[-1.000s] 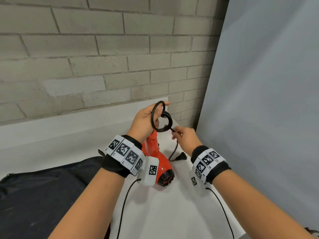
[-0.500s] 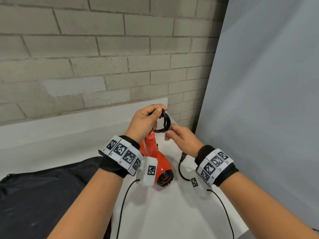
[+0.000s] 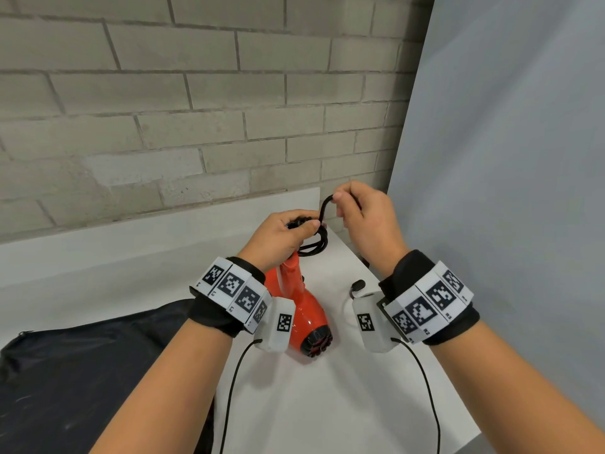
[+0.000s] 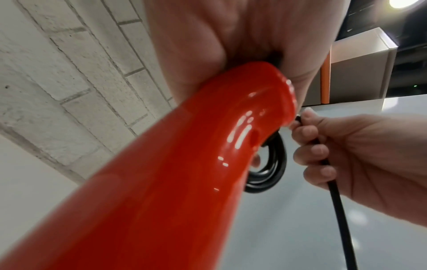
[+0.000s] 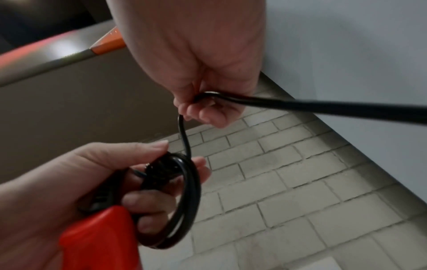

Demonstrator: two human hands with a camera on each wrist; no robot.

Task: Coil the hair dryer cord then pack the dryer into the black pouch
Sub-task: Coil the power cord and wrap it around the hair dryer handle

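Note:
The red hair dryer (image 3: 302, 314) stands nozzle-down on the white table (image 3: 327, 404), its handle (image 4: 196, 155) tilted up. My left hand (image 3: 283, 235) grips the handle top together with several loops of black cord (image 5: 184, 201), thumb pressed over the coil (image 3: 316, 245). My right hand (image 3: 363, 221), raised just right of the left, pinches the loose cord (image 5: 184, 137), which arches over to the coil. The cord's plug (image 3: 357, 286) lies on the table under my right wrist. The black pouch (image 3: 82, 371) lies flat at the lower left.
A grey brick wall (image 3: 163, 109) runs behind the table. A pale grey panel (image 3: 507, 158) stands close on the right, along the table's right edge. Thin black wires (image 3: 425, 388) trail from both wrist cameras across the table.
My right hand has risen from below the coil to above it, carrying the loose cord up and over. The plug has slid closer to my right wrist. The left hand keeps its grip.

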